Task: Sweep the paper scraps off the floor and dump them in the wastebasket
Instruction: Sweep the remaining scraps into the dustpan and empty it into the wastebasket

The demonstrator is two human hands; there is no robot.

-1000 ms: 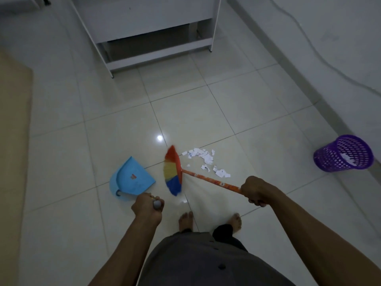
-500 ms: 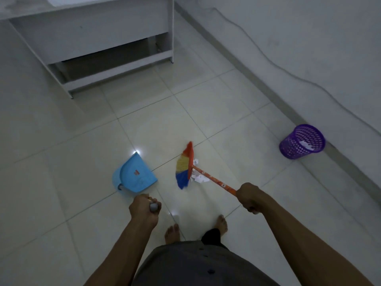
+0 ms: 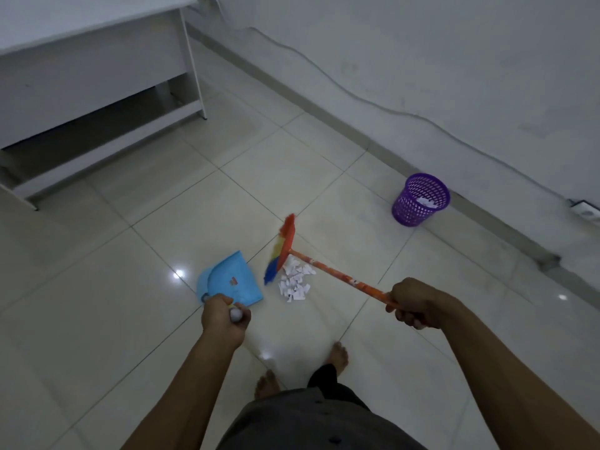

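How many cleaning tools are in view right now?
2. The dustpan is left of the scraps, its handle in the left hand; the broom, held by the right hand, has its head between dustpan and scraps.

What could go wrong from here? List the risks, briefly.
1. The broom has its head between the paper scraps and the dustpan; a stroke from this side would likely push them away from the pan.
2. The scraps are small and loose, so a hard flick by the right hand could scatter the pile.
3. The wastebasket stands apart by the wall; light scraps may slip off the pan, which the left hand grips, on the way.
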